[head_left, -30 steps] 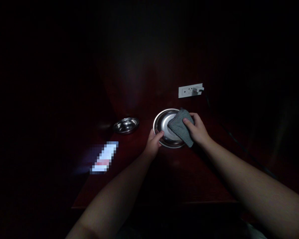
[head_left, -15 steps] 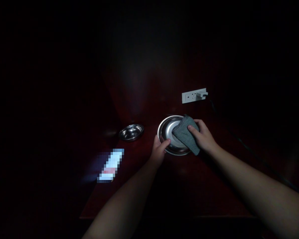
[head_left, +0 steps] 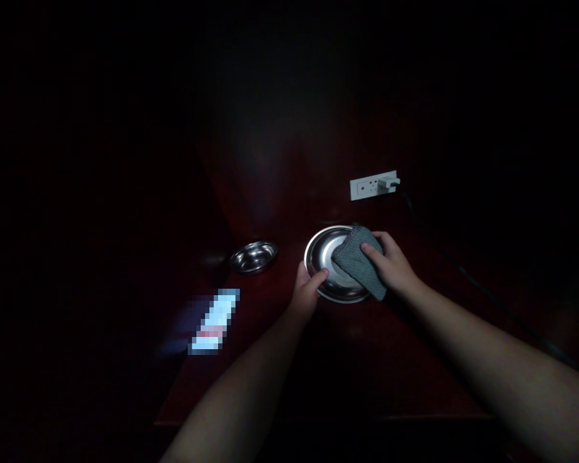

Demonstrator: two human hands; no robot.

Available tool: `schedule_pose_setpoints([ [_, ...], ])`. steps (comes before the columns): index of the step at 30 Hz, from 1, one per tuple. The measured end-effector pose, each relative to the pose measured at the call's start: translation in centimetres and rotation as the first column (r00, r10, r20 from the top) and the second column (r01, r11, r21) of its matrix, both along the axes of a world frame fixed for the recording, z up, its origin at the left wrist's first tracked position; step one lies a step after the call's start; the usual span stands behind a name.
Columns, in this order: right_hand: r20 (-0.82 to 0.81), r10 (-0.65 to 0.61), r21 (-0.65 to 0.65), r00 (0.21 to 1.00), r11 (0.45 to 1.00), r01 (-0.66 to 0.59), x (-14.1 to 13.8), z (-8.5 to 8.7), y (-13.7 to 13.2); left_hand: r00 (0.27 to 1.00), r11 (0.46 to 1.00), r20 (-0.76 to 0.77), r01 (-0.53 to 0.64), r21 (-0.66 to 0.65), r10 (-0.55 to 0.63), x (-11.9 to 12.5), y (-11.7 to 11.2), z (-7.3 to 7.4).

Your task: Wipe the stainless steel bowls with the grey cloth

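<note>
A shiny metal bowl point(head_left: 321, 251), wide and shallow, is tilted toward me above the dark red table. My left hand point(head_left: 307, 292) grips its lower left rim, thumb on the inside and the other fingers hidden underneath. A folded grey-green cloth point(head_left: 361, 263) covers the bowl's right side. Closed on that cloth, my right hand point(head_left: 390, 260) presses it over the rim, with the thumb on top; its other fingers are partly hidden behind cloth and bowl.
A second metal bowl point(head_left: 253, 257) rests on the table point(head_left: 367, 386) to the left. Nearer me lies a bright, pixelated flat object point(head_left: 215, 321). On the back panel is a white socket point(head_left: 367, 186) with a plug point(head_left: 389, 183) in it; a dark cord trails right. The surroundings are very dark.
Almost nothing differs. The view has shifted very slightly, and both hands keep the same hold on the bowl and cloth.
</note>
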State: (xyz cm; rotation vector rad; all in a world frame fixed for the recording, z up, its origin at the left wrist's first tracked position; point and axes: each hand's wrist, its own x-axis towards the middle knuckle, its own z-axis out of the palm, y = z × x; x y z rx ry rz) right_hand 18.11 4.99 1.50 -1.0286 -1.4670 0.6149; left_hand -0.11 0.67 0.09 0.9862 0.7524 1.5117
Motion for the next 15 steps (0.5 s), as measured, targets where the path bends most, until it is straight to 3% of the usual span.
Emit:
schedule_pose_setpoints([
  [10,0.023,0.034,0.004,0.999,0.999,-0.034,-0.08,0.03,-0.02,1.000,0.999,0.002,-0.031,0.041,0.031,-0.34,0.61,-0.49],
  [15,0.011,-0.005,0.086,1.000,0.996,0.005,-0.14,0.29,-0.24,0.998,0.998,0.035,-0.048,0.032,0.047,-0.02,0.30,-0.08],
])
